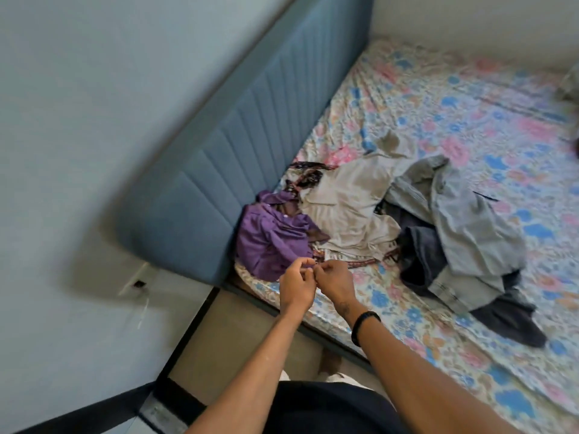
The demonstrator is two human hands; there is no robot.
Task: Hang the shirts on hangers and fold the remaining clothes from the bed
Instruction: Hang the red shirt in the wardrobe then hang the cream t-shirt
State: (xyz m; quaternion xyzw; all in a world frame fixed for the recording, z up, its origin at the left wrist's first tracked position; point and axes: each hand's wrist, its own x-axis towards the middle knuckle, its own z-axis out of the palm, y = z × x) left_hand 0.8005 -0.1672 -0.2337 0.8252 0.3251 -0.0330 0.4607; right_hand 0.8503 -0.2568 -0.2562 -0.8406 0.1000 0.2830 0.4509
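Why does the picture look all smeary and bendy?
Head view: motion blur smears the flowered sheet and the clothes pile; the wide lens tilts and curves the blue headboard; light is soft, no glare; both hands show fairly clearly.

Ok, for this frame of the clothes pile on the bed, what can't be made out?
Head view only:
- What the left hand and right hand pinch: hidden by curled fingers.
- Patterned dark garment: mostly buried under the beige shirt.
- Dark garment: its type, covered by the grey shirt.
- Object at the right edge: cut off, blurred.
- Hangers: none in view.
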